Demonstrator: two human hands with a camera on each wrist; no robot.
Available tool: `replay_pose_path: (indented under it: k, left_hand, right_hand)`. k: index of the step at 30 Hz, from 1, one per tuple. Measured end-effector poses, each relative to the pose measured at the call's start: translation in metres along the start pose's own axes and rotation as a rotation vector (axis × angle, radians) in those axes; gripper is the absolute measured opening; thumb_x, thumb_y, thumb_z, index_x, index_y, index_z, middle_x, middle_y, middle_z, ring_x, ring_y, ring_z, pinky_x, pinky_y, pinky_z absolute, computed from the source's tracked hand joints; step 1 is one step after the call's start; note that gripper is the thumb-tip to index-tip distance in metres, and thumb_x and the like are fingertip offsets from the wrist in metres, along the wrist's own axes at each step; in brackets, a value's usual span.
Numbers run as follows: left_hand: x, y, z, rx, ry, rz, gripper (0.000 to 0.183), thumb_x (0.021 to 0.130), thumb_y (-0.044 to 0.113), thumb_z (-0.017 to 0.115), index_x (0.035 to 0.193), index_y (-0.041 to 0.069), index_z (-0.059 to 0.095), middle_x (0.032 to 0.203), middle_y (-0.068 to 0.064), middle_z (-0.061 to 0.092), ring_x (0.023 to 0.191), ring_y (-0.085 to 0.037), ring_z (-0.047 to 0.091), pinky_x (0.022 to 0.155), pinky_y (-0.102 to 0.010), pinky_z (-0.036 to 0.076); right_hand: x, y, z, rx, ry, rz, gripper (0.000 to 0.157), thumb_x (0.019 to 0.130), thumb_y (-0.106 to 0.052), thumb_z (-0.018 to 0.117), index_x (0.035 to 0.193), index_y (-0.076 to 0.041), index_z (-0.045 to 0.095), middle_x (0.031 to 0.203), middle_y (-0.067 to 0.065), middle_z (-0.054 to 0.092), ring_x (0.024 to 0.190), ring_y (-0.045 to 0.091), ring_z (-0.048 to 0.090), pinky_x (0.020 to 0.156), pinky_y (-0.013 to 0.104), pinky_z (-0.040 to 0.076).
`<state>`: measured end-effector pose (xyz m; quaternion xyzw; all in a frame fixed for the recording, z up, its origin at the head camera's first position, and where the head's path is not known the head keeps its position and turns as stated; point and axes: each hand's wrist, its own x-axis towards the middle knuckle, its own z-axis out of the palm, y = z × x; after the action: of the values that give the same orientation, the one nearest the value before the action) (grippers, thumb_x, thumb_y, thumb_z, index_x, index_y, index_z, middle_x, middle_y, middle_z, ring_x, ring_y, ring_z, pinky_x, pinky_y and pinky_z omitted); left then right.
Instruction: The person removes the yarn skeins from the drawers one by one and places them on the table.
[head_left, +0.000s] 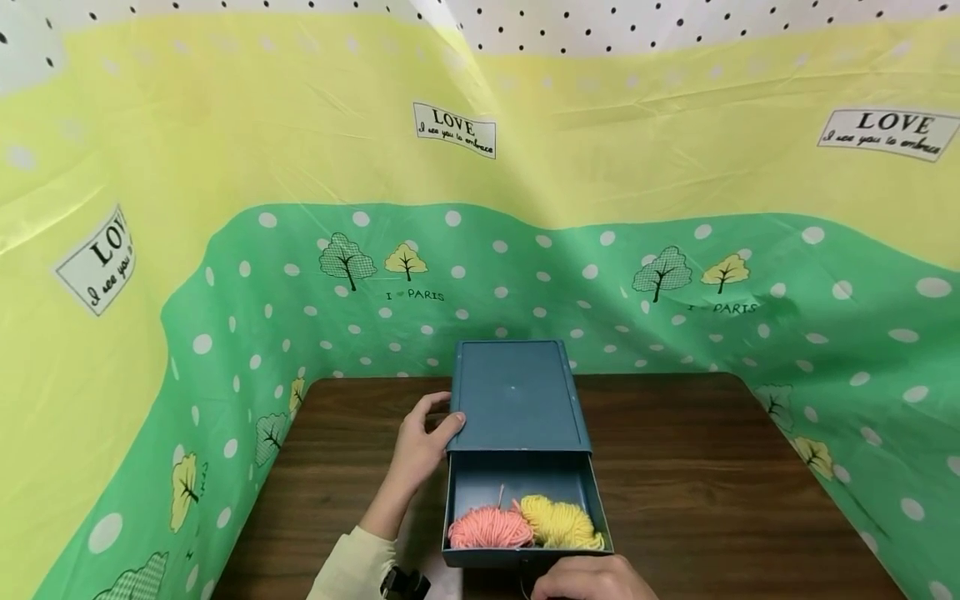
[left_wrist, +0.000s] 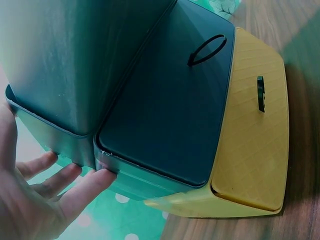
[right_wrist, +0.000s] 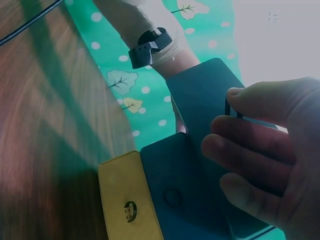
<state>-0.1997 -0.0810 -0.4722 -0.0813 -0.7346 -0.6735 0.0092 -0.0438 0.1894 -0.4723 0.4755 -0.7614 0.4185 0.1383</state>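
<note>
A blue drawer chest (head_left: 517, 392) stands on the table, its top drawer (head_left: 517, 473) pulled out towards me. Inside lie a pink skein of yarn (head_left: 491, 529) and a yellow skein of yarn (head_left: 562, 525), side by side at the front. My right hand (head_left: 596, 578) is at the drawer's front; in the right wrist view, its thumb and index finger pinch the black loop pull (right_wrist: 227, 107). With the fingers extended, my left hand (head_left: 420, 443) touches the chest's left side, thumb at the top edge. In the left wrist view, its fingertips rest along the side.
Below the opened drawer are a closed blue drawer (left_wrist: 165, 110) and a closed yellow drawer (left_wrist: 252, 130), each with a black loop. The dark wooden table (head_left: 690, 467) extends to both sides. A patterned green and yellow cloth (head_left: 517, 275) hangs behind and around it.
</note>
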Motion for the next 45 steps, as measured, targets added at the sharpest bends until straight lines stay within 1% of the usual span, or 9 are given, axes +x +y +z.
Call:
replay_pose_path:
  k: [6,13,20,25,28,33,37,40,45]
  left_hand:
    - [0.001,0.0,0.001,0.02,-0.001,0.01,0.043,0.098,0.023,0.07,0.139,0.014,0.06,0.129,-0.015,0.065,0.105,-0.028,0.064,0.063,-0.032,0.056]
    - [0.001,0.0,0.003,0.018,-0.001,0.026,0.042,0.097,0.022,0.071,0.137,0.014,0.061,0.125,-0.017,0.066,0.101,-0.027,0.064,0.061,-0.031,0.053]
    - [0.002,0.0,0.003,-0.014,-0.005,0.027,0.042,0.097,0.021,0.07,0.137,0.015,0.061,0.132,-0.014,0.063,0.108,-0.029,0.063,0.065,-0.034,0.054]
    - [0.002,-0.003,0.002,-0.007,0.002,0.04,0.042,0.097,0.022,0.07,0.137,0.013,0.061,0.132,-0.015,0.063,0.11,-0.031,0.062,0.071,-0.034,0.056]
    - [0.002,-0.004,0.001,-0.007,0.006,0.043,0.041,0.098,0.022,0.07,0.137,0.013,0.062,0.133,-0.015,0.063,0.111,-0.033,0.062,0.073,-0.034,0.056]
    - [0.001,-0.005,-0.001,-0.014,0.009,0.036,0.041,0.098,0.021,0.07,0.137,0.013,0.061,0.133,-0.015,0.063,0.113,-0.037,0.061,0.073,-0.034,0.057]
    - [0.001,-0.004,-0.001,-0.01,0.011,0.036,0.041,0.098,0.021,0.07,0.137,0.014,0.062,0.133,-0.015,0.063,0.111,-0.035,0.062,0.07,-0.034,0.056]
    - [0.0,-0.004,0.0,-0.013,0.011,0.035,0.041,0.097,0.021,0.07,0.137,0.013,0.061,0.133,-0.015,0.063,0.109,-0.033,0.063,0.069,-0.034,0.056]
    - [0.0,-0.003,0.0,-0.008,0.019,0.038,0.041,0.097,0.021,0.07,0.136,0.014,0.062,0.132,-0.016,0.063,0.109,-0.032,0.064,0.069,-0.034,0.056]
  right_hand:
    - [-0.004,-0.001,-0.001,0.057,-0.012,0.019,0.039,0.088,0.002,0.073,0.119,-0.021,0.071,0.106,-0.01,0.072,0.096,-0.003,0.067,0.078,0.013,0.053]
    - [0.0,-0.01,-0.011,0.074,0.037,0.009,0.036,0.089,0.001,0.073,0.12,-0.016,0.07,0.106,-0.003,0.074,0.09,0.007,0.071,0.078,0.016,0.056]
    - [0.01,-0.029,-0.022,-0.005,0.165,0.112,0.042,0.08,0.009,0.08,0.108,-0.021,0.073,0.095,-0.011,0.072,0.075,-0.004,0.063,0.063,0.009,0.049]
    - [0.02,-0.035,-0.032,-0.056,0.194,0.141,0.043,0.078,0.007,0.082,0.106,-0.025,0.072,0.089,-0.016,0.067,0.069,-0.009,0.056,0.056,0.005,0.042]
    - [0.025,-0.036,-0.039,-0.086,0.19,0.162,0.043,0.079,0.004,0.084,0.106,-0.027,0.072,0.091,-0.015,0.068,0.072,-0.006,0.058,0.057,0.006,0.044]
    - [0.033,-0.037,-0.048,-0.118,0.164,0.268,0.037,0.084,-0.005,0.084,0.112,-0.027,0.072,0.099,-0.01,0.072,0.078,-0.001,0.064,0.064,0.012,0.052]
    - [0.041,-0.031,-0.049,-0.227,0.167,0.302,0.033,0.084,-0.013,0.086,0.112,-0.027,0.073,0.105,-0.012,0.07,0.084,0.003,0.065,0.072,0.015,0.054]
    - [0.045,-0.025,-0.049,-0.288,0.149,0.335,0.032,0.085,-0.018,0.086,0.112,-0.028,0.073,0.109,-0.015,0.067,0.087,0.003,0.064,0.069,0.016,0.053]
    - [0.05,-0.015,-0.051,-0.282,0.068,0.358,0.028,0.089,-0.022,0.082,0.114,-0.028,0.071,0.113,-0.016,0.064,0.088,0.003,0.065,0.065,0.02,0.054]
